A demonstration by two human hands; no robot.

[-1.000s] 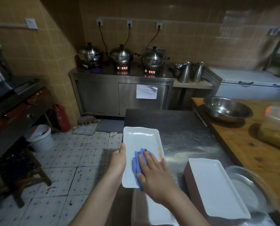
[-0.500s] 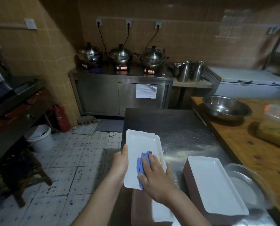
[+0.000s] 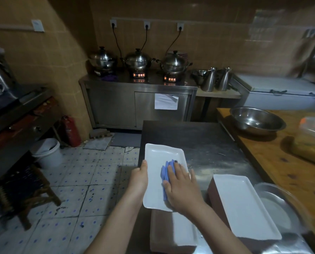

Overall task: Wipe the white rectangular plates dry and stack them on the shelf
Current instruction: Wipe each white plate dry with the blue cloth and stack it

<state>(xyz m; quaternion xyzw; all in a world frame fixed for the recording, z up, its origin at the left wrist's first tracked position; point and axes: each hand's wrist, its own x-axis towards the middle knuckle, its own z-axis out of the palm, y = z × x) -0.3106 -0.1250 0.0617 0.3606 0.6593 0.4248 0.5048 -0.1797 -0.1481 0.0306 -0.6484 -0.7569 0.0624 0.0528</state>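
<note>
Floor (image 3: 70,189): pale tiles with blue dots, left of the table.
Table (image 3: 208,143): steel, straight ahead, with its far part bare and dull.
Counter (image 3: 281,165): wood, along the table's right side.
Cabinet (image 3: 114,105): steel, against the back wall.
Freezer (image 3: 285,96): white chest, far right, behind the counter.
Bowl (image 3: 257,120): steel, upright on the counter's far end.
Tray (image 3: 285,213): round and steel, just right of the right pile.
Right pile (image 3: 244,206): a white rectangular plate face up on a brown-sided pile, on the table near the right forearm.
Near pile (image 3: 184,233): brown-sided with a white top, under the right forearm and partly hidden.
Plate (image 3: 162,156): white and rectangular, held face up over the table's near left corner. Its long side points away, and its near end overlaps the near pile in view.
Pots (image 3: 137,60): three lidded steel pots on the cabinet, with cords running up to wall sockets.
Bucket (image 3: 46,153): white, on the floor at left.
Right hand (image 3: 182,186): flat, with fingers straight and spread, pressing the cloth onto the plate's face.
Left hand (image 3: 139,180): grips the plate's left long edge with the thumb on top of the rim; the fingers are hidden below.
Cloth (image 3: 165,173): blue and bunched, under the right fingers near the plate's middle.
</note>
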